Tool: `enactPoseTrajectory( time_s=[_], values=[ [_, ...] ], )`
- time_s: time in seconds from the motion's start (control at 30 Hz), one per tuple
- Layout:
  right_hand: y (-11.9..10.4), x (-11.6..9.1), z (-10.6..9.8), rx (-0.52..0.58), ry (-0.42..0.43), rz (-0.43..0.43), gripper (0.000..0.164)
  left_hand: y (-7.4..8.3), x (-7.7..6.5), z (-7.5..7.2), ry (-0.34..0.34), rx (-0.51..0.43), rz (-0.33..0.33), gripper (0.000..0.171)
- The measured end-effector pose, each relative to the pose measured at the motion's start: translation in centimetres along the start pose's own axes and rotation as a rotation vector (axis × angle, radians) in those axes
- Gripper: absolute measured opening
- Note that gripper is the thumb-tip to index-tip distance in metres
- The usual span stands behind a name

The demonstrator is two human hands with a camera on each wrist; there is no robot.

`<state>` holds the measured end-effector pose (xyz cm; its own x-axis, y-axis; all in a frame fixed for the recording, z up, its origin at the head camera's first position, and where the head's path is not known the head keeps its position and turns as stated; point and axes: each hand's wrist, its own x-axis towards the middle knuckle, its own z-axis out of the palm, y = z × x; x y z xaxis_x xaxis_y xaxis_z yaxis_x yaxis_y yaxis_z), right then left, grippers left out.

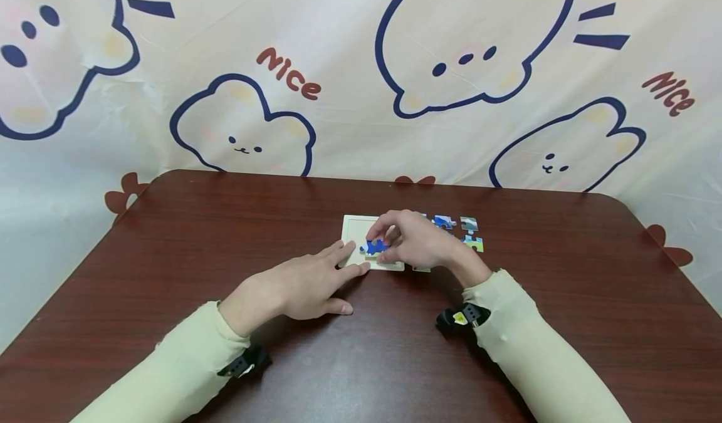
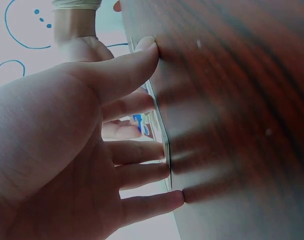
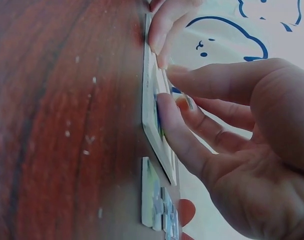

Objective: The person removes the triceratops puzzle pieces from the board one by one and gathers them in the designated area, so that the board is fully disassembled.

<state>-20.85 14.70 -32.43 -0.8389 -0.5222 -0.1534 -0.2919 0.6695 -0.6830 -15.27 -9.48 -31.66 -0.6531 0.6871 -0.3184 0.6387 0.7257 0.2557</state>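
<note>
A pale puzzle tray (image 1: 356,224) lies on the brown table, mostly behind my right hand in the head view. My left hand (image 1: 304,285) is spread flat at the tray's left side, some fingertips on its near left edge and the thumb out on the table. Over the tray, my right hand (image 1: 420,238) pinches a blue jigsaw piece (image 1: 375,247) between thumb and fingers. The right wrist view shows a blue bit of it (image 3: 177,91) by the fingertips, low over the tray (image 3: 145,95); the rest is hidden.
Several loose jigsaw pieces (image 1: 444,222) lie to the right of the tray, partly covered by my right hand and wrist. One piece (image 1: 422,269) sits close to the tray's near right corner. A printed white curtain (image 1: 350,122) hangs behind the table (image 1: 225,216).
</note>
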Motion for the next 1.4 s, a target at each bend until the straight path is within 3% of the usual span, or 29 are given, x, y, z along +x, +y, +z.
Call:
enactPoseTrajectory(
  time_s=[0.4, 0.8, 1.03, 1.4],
  values=[
    [0.0, 0.1, -0.5, -0.017, -0.019, -0.002, 0.030, 0.0, -0.1, 0.1, 0.010, -0.002, 0.000, 0.071],
    [0.3, -0.3, -0.9, -0.015, 0.018, -0.013, 0.033, 0.0, 0.1, 0.1, 0.023, 0.001, 0.008, 0.071],
    [1.2, -1.7, -2.0, -0.042, 0.082, -0.006, 0.039, 0.0, 0.1, 0.1, 0.025, -0.017, 0.000, 0.071],
    [3.6, -4.9, -3.8, -0.074, 0.140, 0.044, 0.034, 0.1, 0.1, 0.1, 0.029, -0.015, 0.000, 0.071]
  ],
)
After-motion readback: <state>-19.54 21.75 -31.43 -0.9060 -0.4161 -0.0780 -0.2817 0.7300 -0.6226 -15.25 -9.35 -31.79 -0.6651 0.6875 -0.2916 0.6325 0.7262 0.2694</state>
